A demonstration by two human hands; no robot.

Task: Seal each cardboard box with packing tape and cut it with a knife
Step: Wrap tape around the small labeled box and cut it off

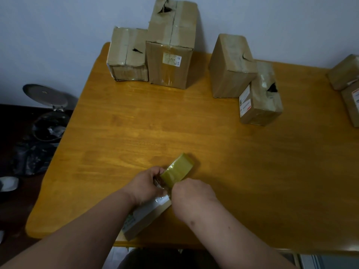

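Observation:
A roll of yellowish packing tape stands on edge near the table's front. My left hand grips the roll's left side. My right hand is curled at the roll's lower right, pinching what looks like the tape's loose end. Under my forearms lies a small flat cardboard box with a white label, partly hidden by my left arm. No knife is visible.
Several cardboard boxes stand at the back of the orange wooden table: two at the back left, two at the back right, more at the right edge. A bin with a raised lid sits on the floor left.

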